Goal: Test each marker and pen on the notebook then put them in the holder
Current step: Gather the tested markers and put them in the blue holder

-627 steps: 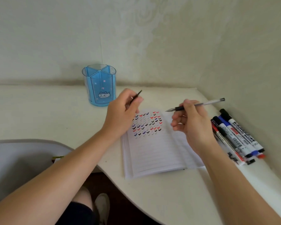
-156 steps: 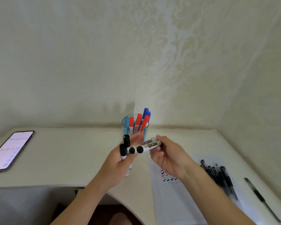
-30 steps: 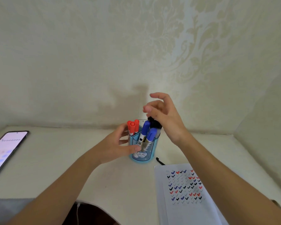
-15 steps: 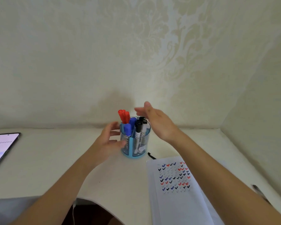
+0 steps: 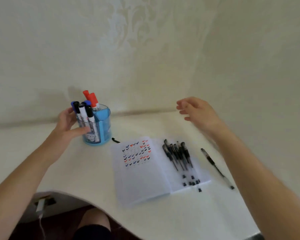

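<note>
The blue translucent holder [image 5: 103, 125] stands at the back left of the desk with red, blue and black markers [image 5: 87, 110] upright in it. My left hand [image 5: 68, 124] grips the holder's left side. My right hand [image 5: 197, 110] hovers in the air to the right, fingers spread, holding nothing. The open notebook [image 5: 145, 172] lies in the middle, its left page covered in coloured check marks. Several black pens [image 5: 177, 155] lie in a bunch on its right page. One more black pen [image 5: 215, 166] lies alone on the desk to the right.
A small black pen cap [image 5: 115, 140] lies between the holder and the notebook. The cream desk [image 5: 76, 170] has a curved front cut-out, with my knee below it. Walls close the back and right side.
My right hand has pulled away from the holder to the right, empty. The view has swung right, so the pens on the notebook show and the phone is out of view. The holder has turned in my left hand.
</note>
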